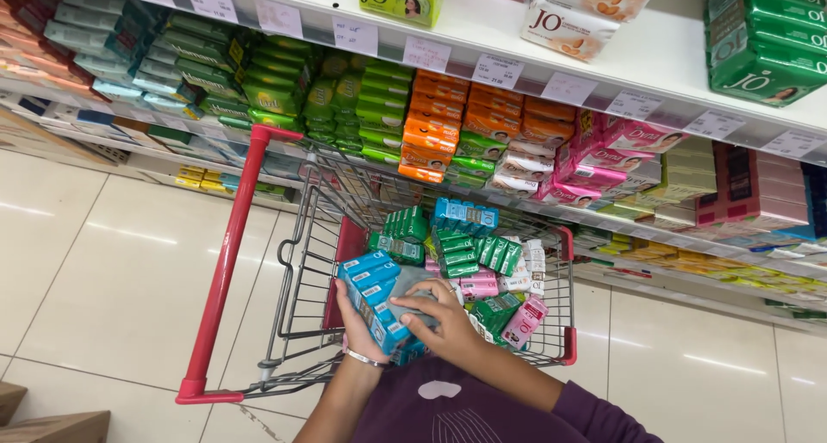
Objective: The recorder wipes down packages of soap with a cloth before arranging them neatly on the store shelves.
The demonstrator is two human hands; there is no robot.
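A wire shopping cart (301, 262) with a red handle stands before me, its basket holding several small soap boxes in green, blue and pink. My left hand (355, 327), with a bracelet on the wrist, cups a row of blue soap boxes (372, 297) from below at the cart's near side. My right hand (439, 318) rests on the same blue stack from the right, fingers curled over a grey-blue pack. Green boxes (482, 254) and pink boxes (521, 322) lie loose just beyond my hands.
White store shelves (482, 21) run across the top, packed with stacked soap boxes in green, orange, pink and teal, with paper price tags on the shelf edges. Pale floor tiles (112, 271) lie left of the cart. A wooden corner (52, 421) shows at the bottom left.
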